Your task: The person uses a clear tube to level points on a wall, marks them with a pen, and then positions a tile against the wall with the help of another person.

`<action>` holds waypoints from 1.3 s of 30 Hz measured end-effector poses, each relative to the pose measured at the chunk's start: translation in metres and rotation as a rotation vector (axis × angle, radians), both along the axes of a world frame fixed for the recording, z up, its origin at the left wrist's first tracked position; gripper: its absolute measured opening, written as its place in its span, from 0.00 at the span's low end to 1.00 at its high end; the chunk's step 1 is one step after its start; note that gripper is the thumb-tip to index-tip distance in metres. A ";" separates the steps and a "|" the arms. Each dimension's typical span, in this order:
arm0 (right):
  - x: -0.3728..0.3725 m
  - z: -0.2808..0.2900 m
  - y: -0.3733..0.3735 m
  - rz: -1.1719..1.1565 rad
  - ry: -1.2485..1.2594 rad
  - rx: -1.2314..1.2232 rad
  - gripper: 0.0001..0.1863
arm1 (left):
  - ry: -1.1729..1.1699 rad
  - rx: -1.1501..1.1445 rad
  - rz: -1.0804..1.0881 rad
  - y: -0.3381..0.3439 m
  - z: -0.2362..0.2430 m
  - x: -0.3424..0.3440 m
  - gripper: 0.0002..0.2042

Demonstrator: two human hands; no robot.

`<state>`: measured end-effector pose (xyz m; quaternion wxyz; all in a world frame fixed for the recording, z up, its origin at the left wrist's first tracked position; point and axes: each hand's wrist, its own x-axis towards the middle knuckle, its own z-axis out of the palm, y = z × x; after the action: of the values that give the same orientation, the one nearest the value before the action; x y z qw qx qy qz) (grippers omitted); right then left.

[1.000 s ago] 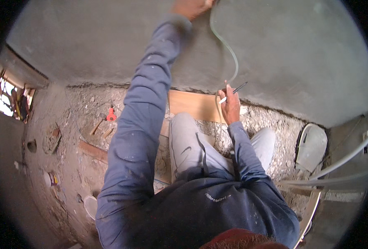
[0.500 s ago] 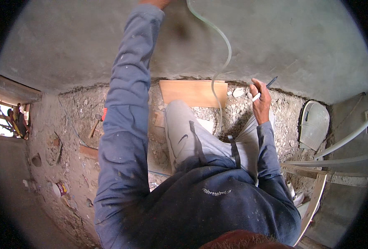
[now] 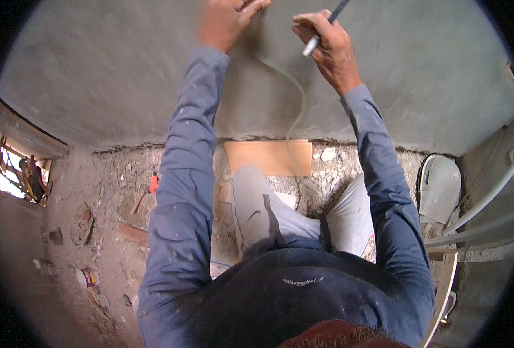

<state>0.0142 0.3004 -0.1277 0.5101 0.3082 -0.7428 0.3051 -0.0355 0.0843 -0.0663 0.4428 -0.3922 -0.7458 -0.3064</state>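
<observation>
My left hand (image 3: 229, 24) is raised against the grey plastered wall (image 3: 419, 75), its fingers pinched near the top of the picture. A clear flexible tube (image 3: 301, 95) curves up the wall toward those fingers; its upper stretch is blurred and the grip is partly cut off, but the pinch appears to be on it. To the right, my right hand (image 3: 330, 49) is also up before the wall. Its curled fingers grip a dark pen (image 3: 339, 10) with a whitish end, slanting up to the right. The tube's lower part drops past a wooden board (image 3: 262, 158).
Rubble and soil cover the floor around my knees. On the left lie a hammer (image 3: 138, 203), a red-orange object (image 3: 153, 184) and a small tub (image 3: 87, 278). A pale curved panel (image 3: 439, 188), pipes (image 3: 482, 197) and a plank (image 3: 442, 298) stand on the right.
My right hand has risen from beside the floor rubble to the wall, bringing the pen near my left hand. The view has tilted up, showing more of my left hand.
</observation>
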 end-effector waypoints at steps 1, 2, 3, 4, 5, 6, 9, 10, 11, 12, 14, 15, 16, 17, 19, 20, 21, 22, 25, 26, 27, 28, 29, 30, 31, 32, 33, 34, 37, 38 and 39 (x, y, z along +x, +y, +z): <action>-0.011 0.015 0.000 -0.018 0.035 0.022 0.13 | 0.013 0.020 0.029 0.005 -0.004 0.001 0.08; -0.016 0.027 0.000 -0.035 0.070 0.044 0.13 | 0.024 0.041 0.058 0.010 -0.006 -0.001 0.08; -0.017 0.036 -0.004 -0.019 0.070 0.040 0.13 | 0.088 0.055 0.017 0.009 -0.008 -0.005 0.11; -0.017 0.046 -0.007 0.010 0.034 0.030 0.12 | 0.108 0.095 0.030 0.010 -0.012 -0.008 0.11; -0.016 0.056 -0.011 0.039 -0.002 0.020 0.11 | 0.126 0.134 0.042 0.013 -0.017 -0.011 0.11; -0.014 0.062 -0.012 0.063 -0.046 0.014 0.11 | 0.137 0.177 0.051 0.015 -0.022 -0.011 0.10; -0.018 0.072 -0.017 0.020 -0.030 0.081 0.10 | 0.123 0.265 0.070 0.018 -0.029 -0.015 0.11; -0.019 0.074 -0.019 0.056 -0.028 0.079 0.10 | 0.109 0.305 0.064 0.019 -0.030 -0.015 0.10; -0.020 0.075 -0.022 0.091 -0.026 0.078 0.10 | 0.149 0.296 0.076 0.018 -0.031 -0.017 0.10; -0.020 0.077 -0.024 0.123 -0.025 0.077 0.10 | 0.187 0.288 0.085 0.018 -0.031 -0.020 0.10; -0.021 0.083 -0.031 0.078 -0.010 0.113 0.08 | 0.199 0.303 0.087 0.020 -0.033 -0.024 0.10; -0.021 0.085 -0.034 0.055 -0.003 0.126 0.07 | 0.173 0.324 0.078 0.021 -0.032 -0.023 0.11; -0.023 0.087 -0.034 0.029 -0.005 0.146 0.06 | 0.145 0.344 0.070 0.023 -0.032 -0.023 0.11; -0.029 0.089 -0.033 0.003 -0.007 0.166 0.05 | 0.117 0.378 0.058 0.025 -0.031 -0.023 0.12; -0.031 0.089 -0.037 -0.028 -0.008 0.179 0.04 | 0.057 0.441 0.044 0.025 -0.031 -0.023 0.13; -0.030 0.088 -0.040 -0.039 -0.003 0.175 0.03 | 0.023 0.444 0.071 0.023 -0.035 -0.022 0.14; -0.031 0.088 -0.040 -0.058 0.006 0.176 0.03 | -0.008 0.451 0.089 0.024 -0.037 -0.022 0.15; -0.032 0.087 -0.039 -0.047 0.016 0.176 0.03 | -0.039 0.458 0.106 0.025 -0.040 -0.023 0.17; -0.038 0.080 -0.037 -0.016 0.034 0.181 0.03 | -0.187 0.434 0.349 0.037 -0.086 0.009 0.22; -0.036 0.082 -0.037 -0.005 0.042 0.175 0.03 | -0.313 0.457 0.378 0.041 -0.104 0.018 0.25; -0.037 0.080 -0.038 0.004 0.044 0.169 0.03 | -0.446 0.477 0.405 0.046 -0.127 0.024 0.28; -0.036 0.079 -0.038 0.015 0.025 0.171 0.03 | -0.493 0.510 0.409 0.052 -0.145 0.028 0.28; -0.035 0.079 -0.039 0.025 0.006 0.172 0.03 | -0.539 0.542 0.413 0.058 -0.162 0.030 0.28; -0.034 0.082 -0.037 0.029 -0.009 0.183 0.03 | -0.584 0.584 0.407 0.065 -0.168 0.034 0.29; -0.034 0.082 -0.036 0.073 -0.036 0.164 0.02 | -0.593 0.603 0.395 0.071 -0.171 0.037 0.27; -0.035 0.083 -0.035 0.065 -0.015 0.180 0.02 | -0.600 0.621 0.384 0.076 -0.173 0.038 0.25; -0.036 0.081 -0.034 0.057 0.000 0.196 0.02 | -0.613 0.638 0.374 0.080 -0.174 0.038 0.24; -0.038 0.080 -0.034 0.051 0.017 0.211 0.02 | -0.609 0.688 0.376 0.084 -0.175 0.036 0.23; -0.038 0.075 -0.037 0.021 0.081 0.221 0.05 | -0.573 0.806 0.397 0.094 -0.179 0.027 0.21; -0.040 0.073 -0.039 0.025 0.117 0.224 0.05 | -0.549 0.825 0.412 0.097 -0.182 0.027 0.21; -0.042 0.072 -0.038 0.074 0.081 0.199 0.06 | -0.513 0.836 0.425 0.099 -0.185 0.024 0.21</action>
<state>-0.0281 0.2628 -0.0557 0.4948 0.3966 -0.7363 0.2360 -0.0118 0.1830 -0.2514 0.4171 0.0648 -0.7075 -0.5667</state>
